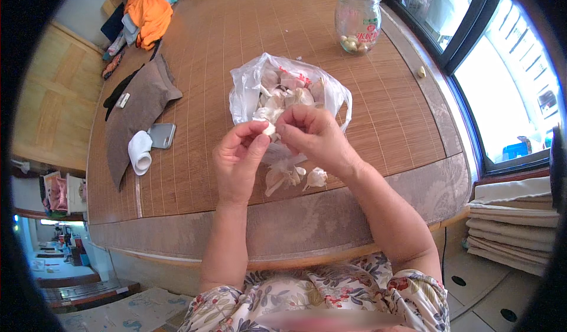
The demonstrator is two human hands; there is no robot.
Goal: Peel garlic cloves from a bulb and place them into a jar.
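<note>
Between thumb and fingers my left hand (241, 154) holds a pale garlic clove (269, 129). My right hand (312, 132) pinches at the clove's right side; whether a bit of skin is between its fingertips is too small to tell. Just beyond both hands lies an opened white plastic bag (243, 90) with several garlic bulbs (299, 96) and loose skins in it. Nearer to me, garlic skins (277, 179) and a partial garlic bulb (316, 178) rest on the woven mat. A glass jar (358, 15) with several peeled cloves (352, 44) at its bottom stands upright at the back right.
The brown woven mat (212, 44) has a grey fabric border (310, 230). On the left are a grey pillow (141, 92), a phone (162, 135) and a white roll (140, 152). Orange clothing (148, 15) lies farther back. A single clove (421, 71) sits by the window (496, 75).
</note>
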